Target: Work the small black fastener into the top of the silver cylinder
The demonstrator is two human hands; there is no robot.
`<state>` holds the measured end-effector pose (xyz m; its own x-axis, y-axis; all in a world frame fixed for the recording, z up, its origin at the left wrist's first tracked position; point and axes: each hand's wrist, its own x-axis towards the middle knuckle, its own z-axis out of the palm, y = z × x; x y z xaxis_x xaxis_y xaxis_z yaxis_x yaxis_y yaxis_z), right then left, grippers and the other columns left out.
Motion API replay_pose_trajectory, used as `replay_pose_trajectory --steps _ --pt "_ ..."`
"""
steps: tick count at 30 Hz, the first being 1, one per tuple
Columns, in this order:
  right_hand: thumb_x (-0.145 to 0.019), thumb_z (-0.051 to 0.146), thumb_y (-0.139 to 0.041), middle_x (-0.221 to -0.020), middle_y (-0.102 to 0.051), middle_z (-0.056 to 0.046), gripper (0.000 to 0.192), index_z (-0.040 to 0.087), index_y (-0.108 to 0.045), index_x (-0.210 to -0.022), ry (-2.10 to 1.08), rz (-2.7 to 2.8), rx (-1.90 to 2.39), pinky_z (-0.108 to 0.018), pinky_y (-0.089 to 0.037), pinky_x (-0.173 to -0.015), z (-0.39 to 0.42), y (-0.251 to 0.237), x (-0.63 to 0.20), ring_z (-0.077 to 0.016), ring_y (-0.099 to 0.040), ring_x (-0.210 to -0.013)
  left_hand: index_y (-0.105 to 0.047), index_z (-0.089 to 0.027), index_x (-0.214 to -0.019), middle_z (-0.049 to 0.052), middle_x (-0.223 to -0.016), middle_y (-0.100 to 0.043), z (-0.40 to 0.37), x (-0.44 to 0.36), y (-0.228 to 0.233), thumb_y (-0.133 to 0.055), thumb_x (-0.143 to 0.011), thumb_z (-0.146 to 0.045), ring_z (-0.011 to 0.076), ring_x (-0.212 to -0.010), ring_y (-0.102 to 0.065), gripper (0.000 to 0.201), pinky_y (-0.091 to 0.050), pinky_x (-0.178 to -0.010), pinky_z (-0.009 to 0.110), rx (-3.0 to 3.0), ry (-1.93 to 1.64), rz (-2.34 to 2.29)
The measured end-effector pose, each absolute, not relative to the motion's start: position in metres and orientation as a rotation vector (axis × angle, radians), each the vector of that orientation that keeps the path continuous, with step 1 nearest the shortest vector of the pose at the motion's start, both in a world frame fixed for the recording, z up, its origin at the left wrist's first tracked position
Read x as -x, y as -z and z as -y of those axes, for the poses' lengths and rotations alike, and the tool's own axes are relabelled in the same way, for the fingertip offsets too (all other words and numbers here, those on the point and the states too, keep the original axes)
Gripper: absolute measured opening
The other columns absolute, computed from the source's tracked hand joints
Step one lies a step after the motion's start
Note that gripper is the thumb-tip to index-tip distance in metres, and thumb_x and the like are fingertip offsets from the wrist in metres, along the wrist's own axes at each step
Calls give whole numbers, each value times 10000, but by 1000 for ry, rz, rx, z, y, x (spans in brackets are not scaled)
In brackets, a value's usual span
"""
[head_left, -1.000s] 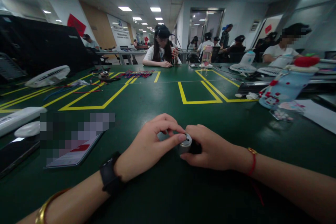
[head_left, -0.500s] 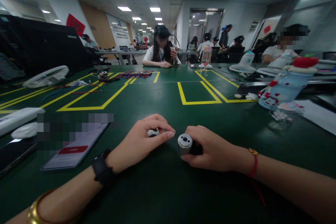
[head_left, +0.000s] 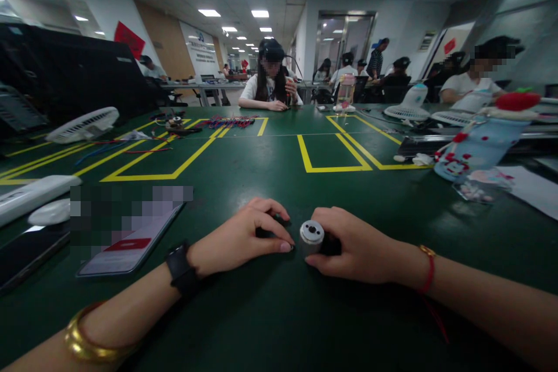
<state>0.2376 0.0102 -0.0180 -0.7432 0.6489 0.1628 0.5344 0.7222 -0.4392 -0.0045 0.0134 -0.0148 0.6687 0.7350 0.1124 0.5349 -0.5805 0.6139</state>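
My right hand [head_left: 353, 247] is wrapped round a silver metal cylinder [head_left: 312, 233], which stands upright with its flat end up. Small dark holes show in that end; the lower part is hidden by my fingers. Just left of it, my left hand [head_left: 248, 231] hovers low over the green table [head_left: 244, 319]. Its thumb and index fingertips meet in a pinch, while another finger is held apart above. A tiny dark speck shows at the pinch, too small to name. The two hands do not touch.
Phones, one a large phone [head_left: 126, 247], lie at left near a white fan [head_left: 82, 125]. Red and blue wires [head_left: 231, 122] lie farther back. A blue bottle [head_left: 479, 148] stands at right. Yellow tape [head_left: 340, 169] marks the table. A person [head_left: 270, 84] sits opposite.
My left hand has shifted slightly and its fingertips have dropped lower beside the cylinder. The pale curved object seen behind its fingers no longer shows. My right hand keeps its grip.
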Motion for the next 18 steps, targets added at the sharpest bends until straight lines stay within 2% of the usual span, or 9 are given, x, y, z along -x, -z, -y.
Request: replay_pose_trajectory --steps 8,14,18 --pt "-768 328 -685 -811 -557 -8 224 179 -537 -844 -539 2627 930 -279 -341 -613 -9 15 -238 -146 -463 -691 -742 -310 -1000 13 -1169 -609 -16 9 15 -652 -866 -302 204 -1118 -530 161 -391 -994 366 -2327 -453 -972" --pt "-774 329 -683 -831 -569 -18 224 177 -540 -857 -561 2621 917 -280 -350 -621 -9 14 -238 -150 -476 -706 -688 -234 -1059 25 -1081 -676 -25 18 17 -507 -932 -257 186 -1010 -614 222 -459 -936 360 -2081 -630 -1080" --pt "-776 320 -680 -834 -574 -23 216 177 -544 -863 -567 2623 906 -286 -356 -630 -10 13 -239 -155 -483 -712 -665 -223 -1092 27 -1087 -704 -26 19 16 -499 -927 -267 190 -1001 -639 238 -479 -908 362 -1877 -682 -1179"
